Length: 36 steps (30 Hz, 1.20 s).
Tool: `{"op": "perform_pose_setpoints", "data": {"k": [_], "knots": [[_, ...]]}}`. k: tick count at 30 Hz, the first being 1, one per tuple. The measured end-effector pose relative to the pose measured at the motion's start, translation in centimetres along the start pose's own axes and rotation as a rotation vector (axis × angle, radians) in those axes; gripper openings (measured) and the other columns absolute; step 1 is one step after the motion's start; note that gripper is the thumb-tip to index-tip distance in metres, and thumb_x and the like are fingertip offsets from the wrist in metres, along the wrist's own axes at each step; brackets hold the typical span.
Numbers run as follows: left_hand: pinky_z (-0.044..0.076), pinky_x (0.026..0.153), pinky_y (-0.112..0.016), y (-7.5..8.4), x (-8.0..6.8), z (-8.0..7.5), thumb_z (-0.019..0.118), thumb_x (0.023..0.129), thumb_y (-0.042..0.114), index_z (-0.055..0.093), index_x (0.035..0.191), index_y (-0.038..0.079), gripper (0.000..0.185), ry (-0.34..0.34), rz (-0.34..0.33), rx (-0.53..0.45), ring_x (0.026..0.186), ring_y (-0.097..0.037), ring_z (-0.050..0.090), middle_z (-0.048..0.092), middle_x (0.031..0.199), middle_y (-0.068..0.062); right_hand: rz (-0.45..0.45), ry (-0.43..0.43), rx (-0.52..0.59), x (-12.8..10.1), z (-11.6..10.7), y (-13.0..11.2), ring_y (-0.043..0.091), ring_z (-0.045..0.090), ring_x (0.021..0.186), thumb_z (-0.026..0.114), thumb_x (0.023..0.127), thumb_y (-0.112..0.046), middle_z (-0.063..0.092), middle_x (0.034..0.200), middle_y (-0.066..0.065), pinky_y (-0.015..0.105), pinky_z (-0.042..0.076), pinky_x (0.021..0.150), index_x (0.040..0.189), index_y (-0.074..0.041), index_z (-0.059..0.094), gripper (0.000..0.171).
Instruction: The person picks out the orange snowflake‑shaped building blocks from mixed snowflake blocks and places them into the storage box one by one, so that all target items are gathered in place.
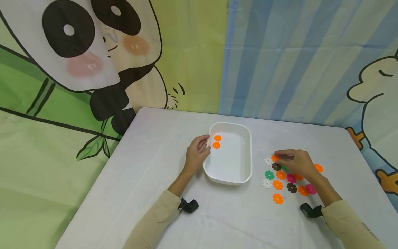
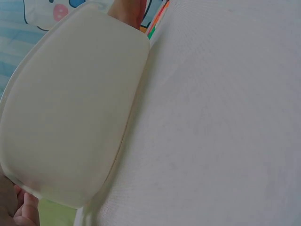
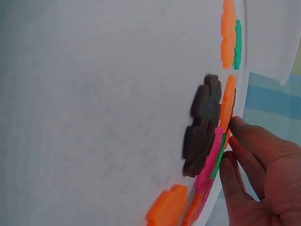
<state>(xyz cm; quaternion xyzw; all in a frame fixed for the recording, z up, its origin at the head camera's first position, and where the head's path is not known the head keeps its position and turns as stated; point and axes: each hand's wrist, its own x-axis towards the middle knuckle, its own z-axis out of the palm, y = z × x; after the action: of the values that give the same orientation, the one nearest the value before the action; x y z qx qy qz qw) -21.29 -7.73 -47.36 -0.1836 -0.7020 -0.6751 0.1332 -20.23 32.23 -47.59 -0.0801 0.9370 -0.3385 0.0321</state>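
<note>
- Table [image 1: 155, 180]: a flat surface under a white cloth, set against a cartoon panda backdrop [image 1: 77, 52] and a blue-striped backdrop [image 1: 295, 62].
- White rectangular plastic tray [image 1: 245, 152]: it sits on the cloth near the table's middle, between the 2 hands; the left wrist view shows its pale outer wall [image 2: 75, 103] resting on the cloth.
- Left hand [image 1: 196, 154]: it rests against the tray's left rim, fingers loosely bent along the edge; whether they actually clasp the rim cannot be told.
- Right hand [image 1: 296, 162]: it lies over the loose pieces to the right of the tray, fingertips pinching an orange flower-shaped plastic disc [image 1: 275, 158] at the group's far left edge.
- Scattered flower-shaped plastic discs [image 1: 281, 180]: orange, brown, green, pink and white pieces lie flat on the cloth, close together, well apart from the tray.
- 2 orange discs in the tray [image 1: 217, 141]: they lie side by side on the tray floor at its far left corner, just beside the left hand's fingertips.
</note>
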Motion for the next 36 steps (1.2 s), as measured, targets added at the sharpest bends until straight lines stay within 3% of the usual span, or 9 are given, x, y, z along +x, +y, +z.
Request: {"op": "perform_pose_setpoints", "data": {"k": [2,5,14,19,24,36], "knots": [[0.045,0.102,-0.046,-0.06,-0.03,0.02,0.061,0.085,-0.015,0.052,0.123,-0.017,0.039,0.003,0.004,-0.001,0.125,-0.043,0.050,0.051,0.127,-0.033,0.003,-0.009,-0.008,0.01,-0.06,0.06,0.037,0.058,0.115,0.077,0.085,-0.028,0.067,0.120,0.014,0.056,0.047,0.098,0.119,-0.009,0.071,0.040],[0.045,0.102,-0.048,0.07,0.01,0.04,0.061,0.085,-0.015,0.052,0.123,-0.018,0.039,0.006,0.003,-0.006,0.124,-0.044,0.050,0.051,0.127,-0.033,-0.003,-0.011,-0.013,0.08,-0.08,0.08,0.038,0.056,0.115,0.077,0.085,-0.028,0.067,0.120,0.015,0.060,0.047,0.096,0.119,-0.009,0.071,0.039],[0.044,0.103,-0.050,0.41,0.11,-0.03,0.061,0.086,-0.015,0.052,0.124,-0.017,0.039,0.008,-0.015,-0.011,0.125,-0.044,0.050,0.051,0.128,-0.033,-0.019,-0.002,-0.033,0.43,0.12,-0.22,0.035,0.064,0.108,0.075,0.088,-0.022,0.067,0.120,0.015,0.052,0.052,0.093,0.119,-0.006,0.069,0.036],[0.044,0.103,-0.050,0.37,0.00,-0.09,0.062,0.086,-0.015,0.051,0.124,-0.017,0.040,0.001,-0.014,-0.005,0.125,-0.044,0.049,0.051,0.128,-0.033,-0.027,0.025,-0.021,0.35,0.37,-0.41,0.038,0.065,0.104,0.076,0.086,-0.017,0.065,0.117,0.017,0.041,0.058,0.085,0.118,-0.004,0.068,0.035],[0.044,0.102,-0.049,0.16,-0.05,-0.09,0.061,0.086,-0.014,0.051,0.124,-0.017,0.040,-0.001,-0.015,-0.001,0.125,-0.043,0.049,0.051,0.129,-0.033,-0.091,0.070,-0.012,0.37,0.72,-0.52,0.035,0.067,0.096,0.077,0.083,-0.006,0.067,0.108,0.014,0.032,0.060,0.077,0.114,-0.003,0.070,0.032],[0.045,0.103,-0.047,0.07,-0.08,-0.10,0.061,0.085,-0.013,0.052,0.124,-0.016,0.040,-0.001,-0.008,-0.003,0.126,-0.041,0.050,0.052,0.128,-0.031,-0.111,0.035,-0.081,0.47,0.40,-0.67,0.034,0.068,0.095,0.077,0.082,-0.003,0.068,0.111,0.012,0.041,0.060,0.077,0.116,-0.006,0.071,0.035]]}}
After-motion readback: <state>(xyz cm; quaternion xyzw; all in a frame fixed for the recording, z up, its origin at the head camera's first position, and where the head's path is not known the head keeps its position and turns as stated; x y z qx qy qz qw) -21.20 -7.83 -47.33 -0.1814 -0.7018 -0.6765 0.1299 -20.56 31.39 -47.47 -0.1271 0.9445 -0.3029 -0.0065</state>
